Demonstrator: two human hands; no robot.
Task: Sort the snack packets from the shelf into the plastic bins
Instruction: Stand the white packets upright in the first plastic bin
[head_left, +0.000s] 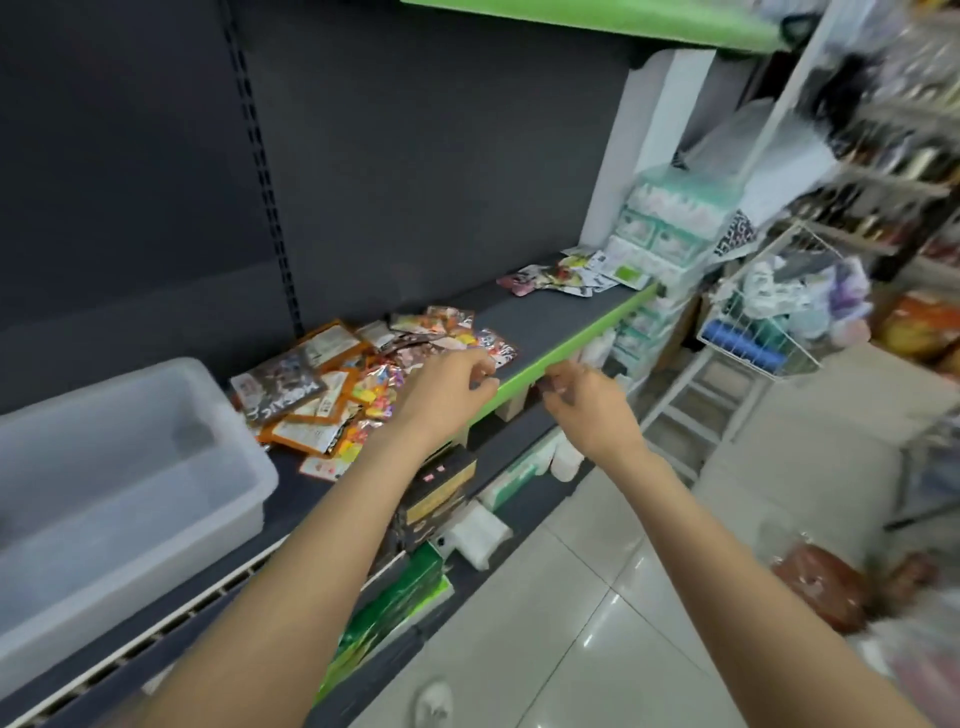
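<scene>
A heap of snack packets (332, 395), orange, dark and foil-coloured, lies on the dark shelf (550, 317) with a green front edge. A smaller heap of packets (566, 275) lies at the shelf's far right end. A clear plastic bin (124, 499) stands on the shelf to the left of the main heap, and nothing shows inside it. My left hand (452, 387) hovers over the right edge of the main heap, fingers curled; blur hides whether it holds anything. My right hand (592, 408) is just off the shelf's front edge and pinches a small dark packet (551, 387).
Boxes and white packs (441, 488) fill the lower shelf below my arms. Stacked tissue packs (660, 234) stand past the shelf's right end. A white wire basket rack (763, 332) and a step ladder (696, 410) stand on the tiled floor to the right.
</scene>
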